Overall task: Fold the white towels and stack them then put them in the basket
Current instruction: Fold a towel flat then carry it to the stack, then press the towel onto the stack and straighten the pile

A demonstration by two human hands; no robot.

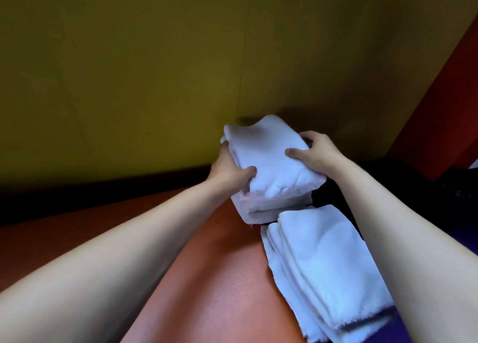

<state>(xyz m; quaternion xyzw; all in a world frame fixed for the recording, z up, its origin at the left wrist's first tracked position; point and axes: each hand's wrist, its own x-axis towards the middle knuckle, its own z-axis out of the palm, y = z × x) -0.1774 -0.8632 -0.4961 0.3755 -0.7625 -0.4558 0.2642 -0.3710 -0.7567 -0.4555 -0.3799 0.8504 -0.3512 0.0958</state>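
Both hands grip a stack of folded white towels (269,166) above the orange worktop (207,278). The left hand (227,172) clamps its fingers on the stack's 9 o'clock side, the right hand (315,151) on its 3 o'clock side. A second towel pile (323,270) lies at 5 o'clock, just beside the held stack.

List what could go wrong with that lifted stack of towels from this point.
1. The lifted stack is held only at its sides, left hand and right hand; its lower layers sag at the near edge and might slip out.
2. It hangs just above the second pile on the orange surface; swinging low could ruffle that pile.
3. No basket is visible, so the carry is unguided.
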